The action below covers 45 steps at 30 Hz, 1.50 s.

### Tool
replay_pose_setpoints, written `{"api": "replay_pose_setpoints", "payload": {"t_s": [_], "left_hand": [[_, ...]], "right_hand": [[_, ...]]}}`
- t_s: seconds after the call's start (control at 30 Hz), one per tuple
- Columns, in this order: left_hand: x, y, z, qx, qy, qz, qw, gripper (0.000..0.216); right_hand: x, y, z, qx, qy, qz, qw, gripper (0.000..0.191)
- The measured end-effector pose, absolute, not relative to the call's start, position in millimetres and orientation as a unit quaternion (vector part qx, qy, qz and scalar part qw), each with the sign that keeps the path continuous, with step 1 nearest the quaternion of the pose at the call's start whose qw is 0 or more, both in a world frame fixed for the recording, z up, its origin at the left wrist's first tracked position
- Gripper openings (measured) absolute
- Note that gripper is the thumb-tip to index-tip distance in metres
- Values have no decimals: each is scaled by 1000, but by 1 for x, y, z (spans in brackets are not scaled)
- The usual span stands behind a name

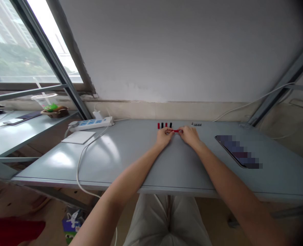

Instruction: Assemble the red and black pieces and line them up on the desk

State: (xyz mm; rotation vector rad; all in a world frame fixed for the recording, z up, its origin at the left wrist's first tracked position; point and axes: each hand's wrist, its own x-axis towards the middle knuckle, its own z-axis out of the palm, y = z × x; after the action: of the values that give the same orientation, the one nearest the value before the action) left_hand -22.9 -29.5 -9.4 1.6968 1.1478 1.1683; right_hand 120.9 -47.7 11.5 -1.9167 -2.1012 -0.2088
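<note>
Between my two hands, just above or on the grey desk, is a small red cylindrical piece [176, 131]. My left hand [164, 135] pinches its left end, and my right hand [189, 135] pinches its right end. Behind my left hand stand several small upright cylinders, red [158, 125] and black [170, 125] in turn, in a row. Beyond my right hand lies a short row of tiny dark metallic parts [197, 124], too small to name. Fine detail of the red piece is hidden by my fingertips.
A phone [237, 152] lies on the desk [131, 157] at right. At left are a white power strip [92, 123], a flat white box [79, 137] and a white cable [80, 160] hanging over the front edge. A plastic cup [46, 100] stands on the side shelf.
</note>
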Motion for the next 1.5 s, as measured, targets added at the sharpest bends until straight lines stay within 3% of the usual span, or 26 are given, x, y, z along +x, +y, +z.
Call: {"api": "replay_pose_setpoints", "payload": {"t_s": [0.7,0.83,1.03,1.5], "left_hand": [[-23,-28,-12,668,447,464,371,22],[-24,-27,-10,638,451,490,386,20],[-27,-25,-7,582,459,516,429,16],[-29,-20,-14,614,482,476,406,16]], "right_hand": [[109,-55,18,-659,-738,-88,115,21],[120,-44,12,-687,-703,-27,183,17],[130,-16,-1,-683,-639,185,302,19],[117,12,-13,-701,-640,148,279,16]]}}
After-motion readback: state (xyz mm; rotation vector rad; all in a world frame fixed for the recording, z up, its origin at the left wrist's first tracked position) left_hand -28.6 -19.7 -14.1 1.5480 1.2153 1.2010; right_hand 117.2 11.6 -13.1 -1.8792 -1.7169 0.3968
